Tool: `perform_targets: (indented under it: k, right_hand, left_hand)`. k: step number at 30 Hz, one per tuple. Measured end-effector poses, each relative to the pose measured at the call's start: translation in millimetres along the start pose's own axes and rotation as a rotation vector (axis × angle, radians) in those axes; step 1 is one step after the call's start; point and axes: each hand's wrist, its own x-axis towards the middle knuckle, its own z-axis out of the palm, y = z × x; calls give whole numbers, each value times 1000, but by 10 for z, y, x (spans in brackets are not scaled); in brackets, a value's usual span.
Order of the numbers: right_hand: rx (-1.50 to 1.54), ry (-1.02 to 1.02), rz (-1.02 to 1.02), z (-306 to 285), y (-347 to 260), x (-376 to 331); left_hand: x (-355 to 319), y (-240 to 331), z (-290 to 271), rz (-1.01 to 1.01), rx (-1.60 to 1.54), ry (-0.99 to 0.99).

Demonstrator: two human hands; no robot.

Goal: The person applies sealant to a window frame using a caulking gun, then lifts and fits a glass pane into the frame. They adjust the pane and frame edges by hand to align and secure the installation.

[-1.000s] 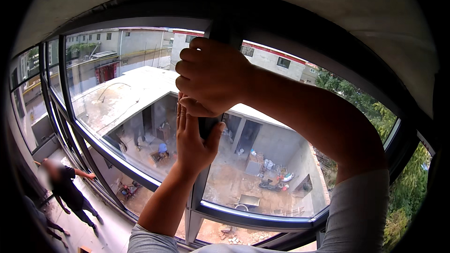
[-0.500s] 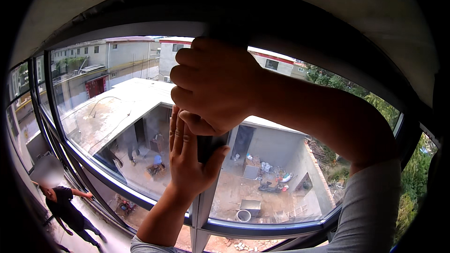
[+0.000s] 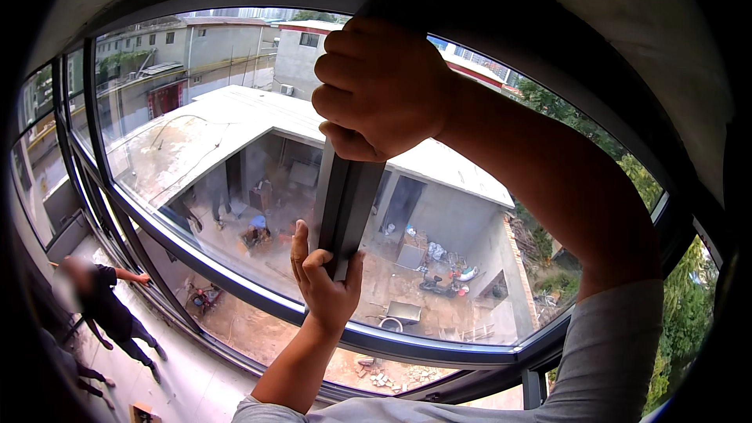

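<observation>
An upright dark grey window bar (image 3: 346,207), a grooved metal profile, stands in front of the glass. High up, my right hand (image 3: 384,90) is closed around its upper part, with the knuckles to the left and the forearm crossing the window from the right. The bar's top is hidden behind that hand and in shadow. At its lower part my left hand (image 3: 329,286) grips the sides, thumb on the right edge and bent fingers on the left. One left finger points upward, off the bar. The large window pane (image 3: 196,211) extends to both sides.
The dark lower frame rail (image 3: 439,348) curves below my hands. At lower left, a person in dark clothes (image 3: 117,305) stands with one hand on the window frame; another person is partly visible beside them. Through the glass lies a courtyard with a flat roof (image 3: 227,121).
My left hand has slid down the bar, away from my right hand, and its fingers have bent. My right hand stays closed near the top. The view has shifted, showing more floor at lower left.
</observation>
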Motion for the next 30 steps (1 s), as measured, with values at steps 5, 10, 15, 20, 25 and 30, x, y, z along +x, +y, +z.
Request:
perform_targets:
  k: [5,10,15,20,25,30]
  right_hand:
    - [67,80,-3,2,1,9]
    - [103,53,13,-21,2,-17]
    - [15,7,32,-29,2,26]
    - [-23,-184,114,-52,-37,68]
    - [-31,-238,130,-61,-60,85]
    - [-75,-306,115,-57,-37,86]
  left_hand:
    - [-219,-58,133,-116,-149,66]
    - [-152,-27,116,-87,-100,74]
    - [-109,-21,133,-83,-89,101]
    - [-43,-114,95,-23,-33,104]
    - [54,-273,34,20,63,-10]
    - [66,-301,104,-72,-81,12]
